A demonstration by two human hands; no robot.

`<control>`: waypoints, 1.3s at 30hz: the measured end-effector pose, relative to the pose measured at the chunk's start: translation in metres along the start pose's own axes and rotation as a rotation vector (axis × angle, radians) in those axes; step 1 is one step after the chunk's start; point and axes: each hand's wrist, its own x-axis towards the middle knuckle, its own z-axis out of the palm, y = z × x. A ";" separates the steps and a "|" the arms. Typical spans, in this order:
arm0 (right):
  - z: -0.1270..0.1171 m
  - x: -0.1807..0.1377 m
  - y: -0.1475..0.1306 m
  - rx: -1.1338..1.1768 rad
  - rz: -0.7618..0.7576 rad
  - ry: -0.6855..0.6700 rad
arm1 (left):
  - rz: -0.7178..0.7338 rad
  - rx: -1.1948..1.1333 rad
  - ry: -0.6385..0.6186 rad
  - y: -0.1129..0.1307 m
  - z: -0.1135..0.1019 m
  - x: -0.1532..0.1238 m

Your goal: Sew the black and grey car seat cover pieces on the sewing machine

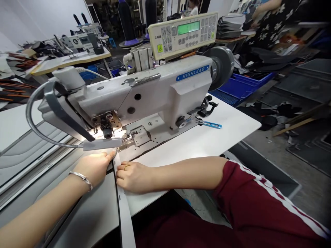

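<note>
A grey leather-like strip (124,206) runs from the front table edge up to the needle area of a grey HIGHLEAD sewing machine (155,89). My left hand (94,167), with a bracelet at the wrist, lies on the wide grey panel (85,206) beside the strip, fingers stretched toward the presser foot (121,143). My right hand (133,175), with a ring, rests flat on the strip's right edge, fingers curled a little and pressing it down. A lamp on a flexible neck lights the needle area.
Blue-handled thread snips (210,124) lie on the white table (219,134) right of the machine. A control panel (183,34) sits on top of the machine. Blue crates (243,86), another sewing station (77,41) and a person in a floral garment (271,20) are behind.
</note>
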 end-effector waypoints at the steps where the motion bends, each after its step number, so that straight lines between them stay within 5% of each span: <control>1: -0.001 0.000 0.000 -0.002 0.000 -0.004 | -0.014 -0.013 0.004 0.000 0.000 0.001; 17: 0.003 0.002 0.003 -0.065 0.034 0.019 | -0.161 -0.058 0.019 0.041 -0.006 0.007; 25: 0.000 -0.006 -0.012 0.021 -0.074 0.032 | -0.157 -0.047 0.024 0.030 -0.006 -0.008; 39: 0.003 0.006 -0.012 0.044 0.016 -0.050 | -0.197 -0.125 0.181 0.034 0.003 0.016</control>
